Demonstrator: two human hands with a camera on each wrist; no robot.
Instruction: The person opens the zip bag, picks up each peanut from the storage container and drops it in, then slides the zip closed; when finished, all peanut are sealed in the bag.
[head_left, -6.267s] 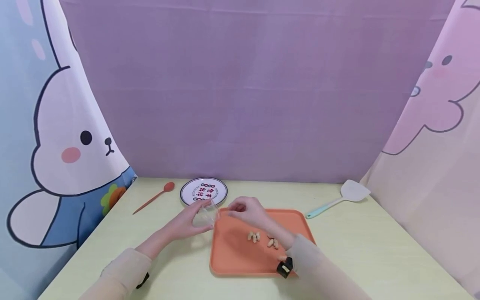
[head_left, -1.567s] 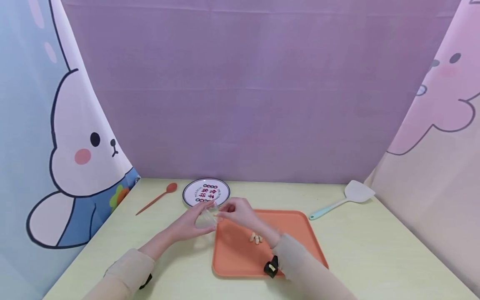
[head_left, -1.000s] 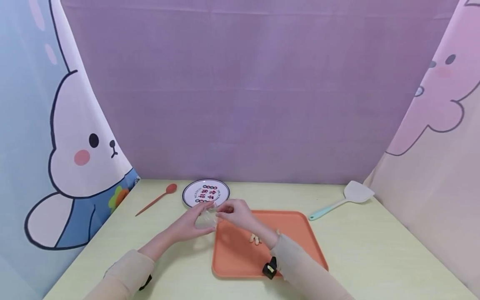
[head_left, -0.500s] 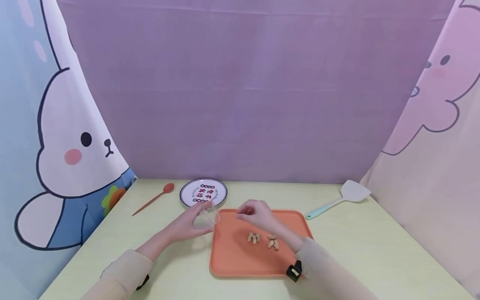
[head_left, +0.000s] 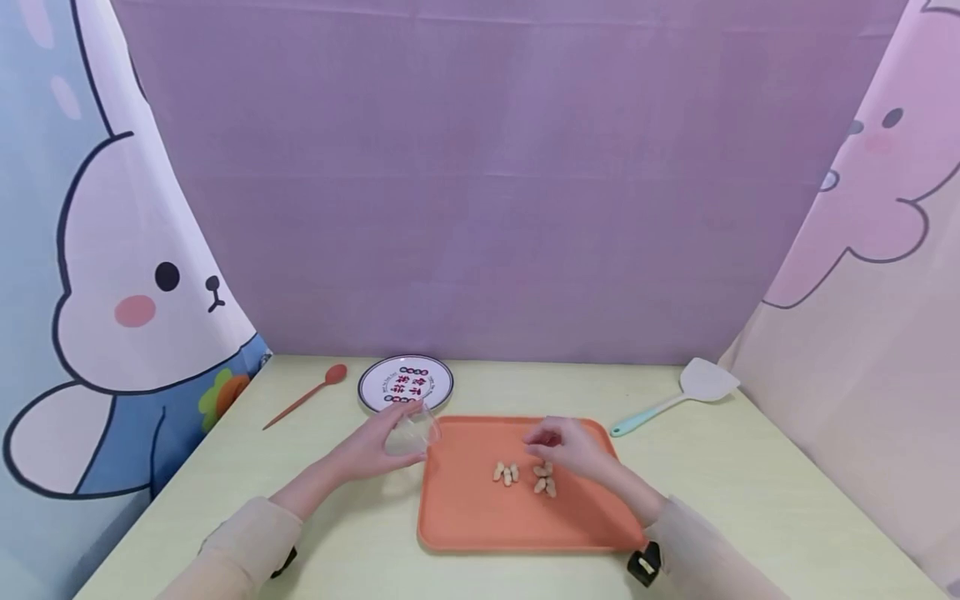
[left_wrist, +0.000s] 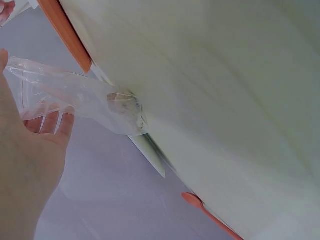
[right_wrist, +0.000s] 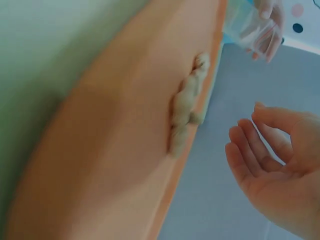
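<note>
My left hand point(head_left: 375, 446) grips a clear plastic bag point(left_wrist: 90, 97) at the left edge of the orange tray point(head_left: 465, 521). In the left wrist view the bag's mouth is spread by the fingers, and a brownish thing, blurred through the plastic, lies at its bottom. Over the right half of the tray hovers my right hand point(head_left: 573, 450), with fingers loosely bent and nothing between them in the right wrist view. Below and left of it lie two small groups of peanuts in their shells, one nearer the tray's middle point(head_left: 506, 474) and one to its right point(head_left: 545, 481).
A white plate point(head_left: 405, 379) with red lettering stands behind the left hand. Further left lies a red spoon point(head_left: 307, 396). A white spatula point(head_left: 705, 382) with a pale green handle lies right of the tray. A purple curtain point(head_left: 480, 183) hangs along the table's back.
My right hand, earlier at the bag's mouth with a small pale thing at its fingertips, has moved right over the tray, its fingers now without anything. The left hand stays at the bag.
</note>
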